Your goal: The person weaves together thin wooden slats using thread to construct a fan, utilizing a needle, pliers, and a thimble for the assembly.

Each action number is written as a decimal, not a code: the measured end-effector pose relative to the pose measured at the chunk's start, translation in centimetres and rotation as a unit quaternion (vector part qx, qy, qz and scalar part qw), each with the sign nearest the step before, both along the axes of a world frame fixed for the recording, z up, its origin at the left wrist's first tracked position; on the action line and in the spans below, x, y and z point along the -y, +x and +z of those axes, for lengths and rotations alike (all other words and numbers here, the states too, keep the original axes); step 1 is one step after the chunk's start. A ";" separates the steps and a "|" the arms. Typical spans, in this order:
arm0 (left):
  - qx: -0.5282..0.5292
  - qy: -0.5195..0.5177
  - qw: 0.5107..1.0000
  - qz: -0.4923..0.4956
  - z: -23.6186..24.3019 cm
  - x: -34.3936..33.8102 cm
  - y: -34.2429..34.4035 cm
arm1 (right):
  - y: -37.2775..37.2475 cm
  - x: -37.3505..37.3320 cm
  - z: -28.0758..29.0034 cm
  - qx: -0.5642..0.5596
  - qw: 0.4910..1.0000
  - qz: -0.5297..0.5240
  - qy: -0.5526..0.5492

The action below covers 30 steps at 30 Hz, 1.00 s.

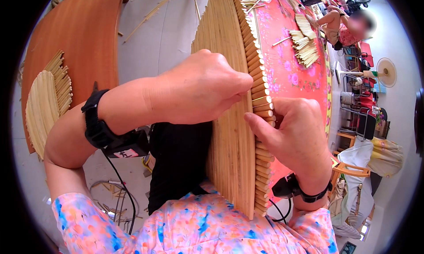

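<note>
A large woven mat of bamboo sticks (225,152) stands on edge in front of me, running from my lap up toward the top of the view. My left hand (201,88) is closed in a fist against its flat face, fingers pinching a stick at the mat's edge. My right hand (293,134) grips the same edge from the other side, thumb pressed on the stick ends (263,106). Both wrists carry black straps with a small device.
A table with a pink flowered cloth (291,73) lies to the right, with bundles of loose bamboo sticks (304,44). Another person (349,28) sits at its far end. A second bamboo mat (46,104) rests on a brown board at left. Loose sticks lie on the floor.
</note>
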<state>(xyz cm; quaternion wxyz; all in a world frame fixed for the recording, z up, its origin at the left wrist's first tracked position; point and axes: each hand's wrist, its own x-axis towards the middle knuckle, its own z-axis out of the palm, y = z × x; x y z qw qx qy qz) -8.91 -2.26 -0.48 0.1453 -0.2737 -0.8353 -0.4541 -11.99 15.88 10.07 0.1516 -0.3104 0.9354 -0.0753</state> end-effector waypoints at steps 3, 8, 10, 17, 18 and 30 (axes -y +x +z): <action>-0.007 0.002 1.000 0.001 0.0 0.2 0.2 | 0.0 -0.1 -0.1 0.000 1.000 0.009 0.014; -0.013 0.001 1.000 -0.004 -0.2 0.3 0.1 | 0.0 0.0 0.0 0.000 1.000 -0.010 0.028; -0.008 0.000 1.000 -0.009 -0.1 0.3 0.1 | 0.0 0.1 0.0 -0.004 1.000 -0.002 0.030; 0.008 -0.015 1.000 0.001 0.3 1.6 1.3 | 0.3 0.6 0.0 -0.015 0.999 0.013 0.025; 0.010 -0.015 1.000 -0.001 0.4 1.8 1.2 | 0.3 0.5 -0.1 -0.009 1.000 0.009 0.020; 0.018 -0.042 0.999 0.014 0.3 2.1 1.7 | -0.1 0.0 -0.1 -0.002 1.000 0.001 0.025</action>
